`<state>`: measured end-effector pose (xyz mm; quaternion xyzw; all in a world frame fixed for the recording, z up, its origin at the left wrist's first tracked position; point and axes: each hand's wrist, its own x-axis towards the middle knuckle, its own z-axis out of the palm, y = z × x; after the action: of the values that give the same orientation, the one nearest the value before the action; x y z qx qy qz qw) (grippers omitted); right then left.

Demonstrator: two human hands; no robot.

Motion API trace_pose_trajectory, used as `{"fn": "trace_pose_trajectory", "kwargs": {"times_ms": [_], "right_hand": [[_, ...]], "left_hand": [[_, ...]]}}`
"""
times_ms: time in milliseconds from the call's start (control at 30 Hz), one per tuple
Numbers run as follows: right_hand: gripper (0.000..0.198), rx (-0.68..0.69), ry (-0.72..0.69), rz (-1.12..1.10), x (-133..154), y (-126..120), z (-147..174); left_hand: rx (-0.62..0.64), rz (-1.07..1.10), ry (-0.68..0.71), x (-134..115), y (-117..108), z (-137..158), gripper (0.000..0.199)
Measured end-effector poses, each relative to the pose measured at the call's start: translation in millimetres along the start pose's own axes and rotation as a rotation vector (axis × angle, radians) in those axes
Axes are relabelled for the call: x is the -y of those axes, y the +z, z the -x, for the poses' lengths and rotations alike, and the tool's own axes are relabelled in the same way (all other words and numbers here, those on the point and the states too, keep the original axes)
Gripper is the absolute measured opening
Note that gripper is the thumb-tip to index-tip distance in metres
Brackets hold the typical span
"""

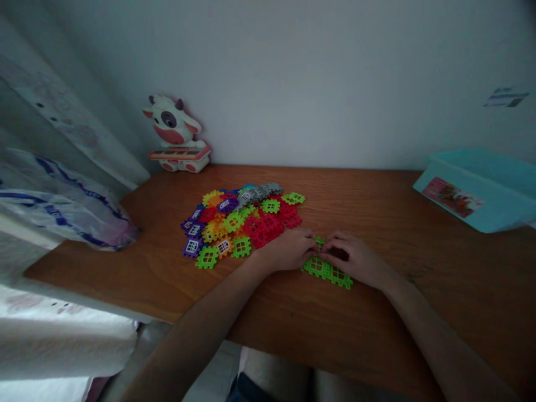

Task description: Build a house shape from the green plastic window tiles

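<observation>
Two bare forearms (pixel 205 318) nearest, entering at 7 and between 4 and 5 o'clock. Under them, one brown wooden desk (pixel 377 206). At 9 o'clock, one white plastic bag (pixel 75 206), blue print. At 3 o'clock, one turquoise tub (pixel 438 174) bearing one picture label (pixel 452 196). Just off centre toward 8 o'clock, one pile of notched plastic pieces (pixel 263 229); overlap prevents a full count. At least five green pieces show in it, plus at least three purple pieces (pixel 192 247) along its 9 o'clock edge; red and grey ones not separable. At 10 o'clock, one toy cow (pixel 170 120) with one keyboard (pixel 180 153). Two hands between 4 and 5 o'clock: left hand (pixel 295 249) and right hand (pixel 354 257), both pinching one green piece (pixel 319 242) by the fingertips. Beside it, on its 5 o'clock side, two flat green pieces (pixel 317 267) lie end to end.
</observation>
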<state>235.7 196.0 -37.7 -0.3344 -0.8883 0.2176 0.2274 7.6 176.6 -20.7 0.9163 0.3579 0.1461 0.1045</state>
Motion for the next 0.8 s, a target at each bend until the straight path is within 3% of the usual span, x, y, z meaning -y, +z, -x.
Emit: {"fn": "trace_pose_trajectory", "kwargs": {"times_ms": [233, 433, 667, 800], "right_hand": [[0.019, -0.014, 0.012, -0.038, -3.8, 2.0, 0.8], [0.024, -0.041, 0.075, -0.106, -1.2, -1.1, -0.6], [0.035, -0.183, 0.199, -0.224, -6.1, -2.7, -1.4], [0.04, -0.215, 0.261, -0.256, -7.8, -1.3, 0.3]], "left_hand": [[-0.005, 0.103, 0.097, 14.4, 4.6, 1.4, 0.018], [-0.089, 0.011, 0.198, 15.3, 10.2, 2.2, 0.023], [-0.221, -0.127, 0.093, 5.5, 11.0, 6.6, 0.031], [-0.242, -0.137, 0.028, -9.0, 9.3, 32.0, 0.032]]}}
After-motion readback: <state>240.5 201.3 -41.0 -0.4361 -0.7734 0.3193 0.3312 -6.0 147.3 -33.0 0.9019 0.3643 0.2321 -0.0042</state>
